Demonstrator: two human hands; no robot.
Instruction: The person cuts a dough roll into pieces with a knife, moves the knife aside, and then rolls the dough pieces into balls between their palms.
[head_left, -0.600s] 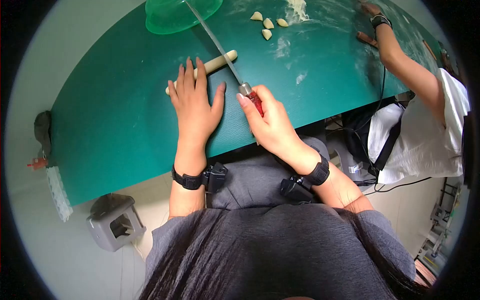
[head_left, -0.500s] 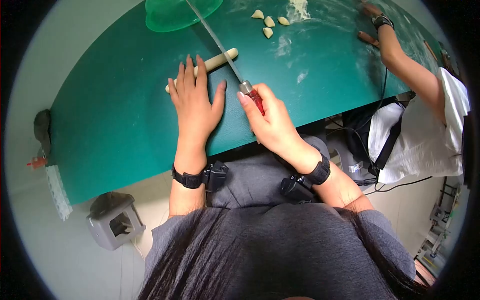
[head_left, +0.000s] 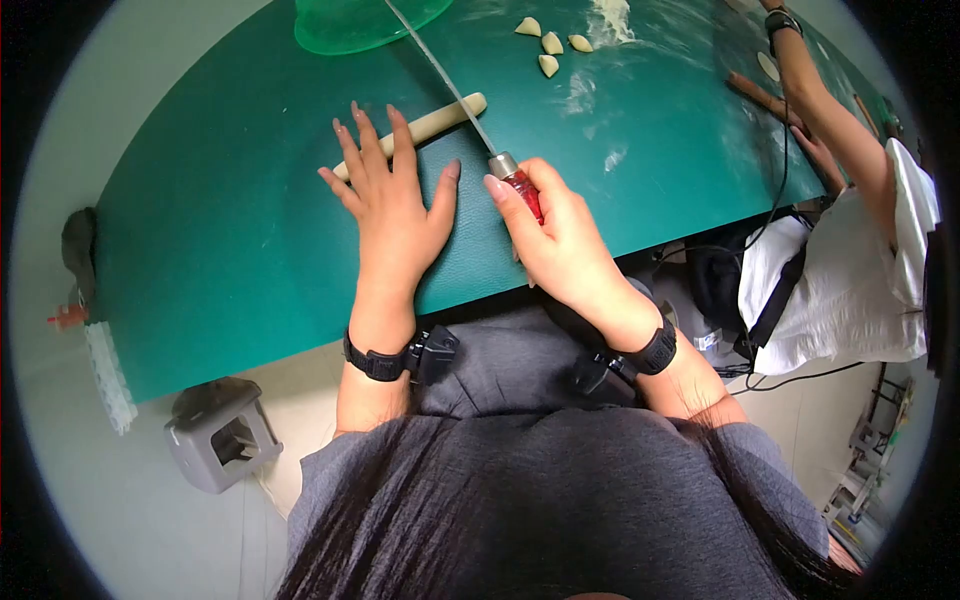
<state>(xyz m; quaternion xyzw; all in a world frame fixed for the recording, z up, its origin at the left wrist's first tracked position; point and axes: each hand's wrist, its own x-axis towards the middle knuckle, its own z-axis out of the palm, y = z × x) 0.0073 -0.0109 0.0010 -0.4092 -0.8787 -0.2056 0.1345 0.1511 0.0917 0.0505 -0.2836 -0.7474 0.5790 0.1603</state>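
Observation:
A pale dough roll (head_left: 437,122) lies slanted on the green table. My left hand (head_left: 393,205) rests over it palm down, fingers spread and stretched across its left part. In my right hand (head_left: 565,235) is a knife (head_left: 524,193), gripped by its red handle with the thumb along the top. Its long thin blade points up and left, crossing over the roll near the right end in this view. Several small cut dough pieces (head_left: 552,43) sit in a loose group beyond the roll, to the right of the blade.
A translucent green bowl (head_left: 350,30) stands at the far edge, under the blade tip in view. White flour (head_left: 612,20) is scattered beyond the dough pieces. At right, another person's arm (head_left: 825,110) reaches over a wooden rolling pin (head_left: 757,95). A grey stool (head_left: 225,440) is below left.
My left fingers have spread wider over the dough roll. The knife still crosses the roll near its right end. At right, the other person's arms have shifted, and a second hand shows by the rolling pin.

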